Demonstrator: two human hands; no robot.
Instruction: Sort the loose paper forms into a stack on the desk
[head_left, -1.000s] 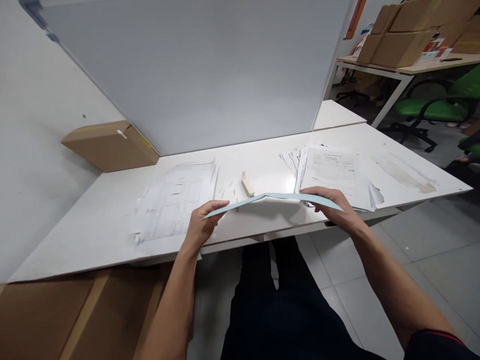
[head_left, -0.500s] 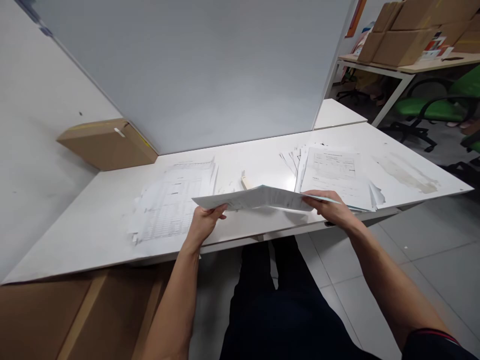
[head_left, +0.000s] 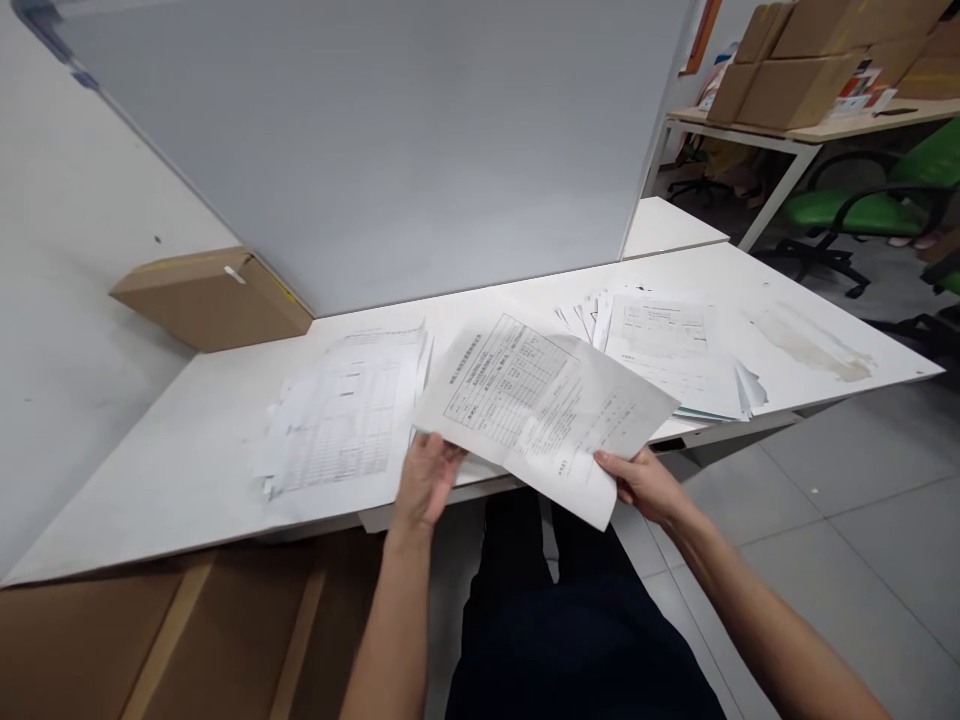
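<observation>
A printed sheet of paper (head_left: 536, 405) with a table and lines of text is held tilted over the front of the desk. My right hand (head_left: 643, 482) pinches its lower right edge, thumb on top. At the left edge is my left hand (head_left: 429, 478), its fingers closed against the paper and partly hidden; a bit of teal shows there under the sheet. On the left lies a spread of printed papers (head_left: 337, 425). A second pile of papers (head_left: 660, 335) sits to the right, partly covered by the held sheet, with a teal edge at its bottom.
A whiteboard (head_left: 420, 150) stands along the back of the white desk (head_left: 187, 480). One cardboard box (head_left: 217, 300) leans at the back left; large cardboard (head_left: 247, 630) is below the desk. Behind right are a green chair (head_left: 855, 212) and stacked boxes (head_left: 799, 90) on another table.
The sheet has turned from nearly edge-on to showing its printed face. My right hand has moved down its edge, and my left hand slightly right and lower. The beige object behind it is now hidden.
</observation>
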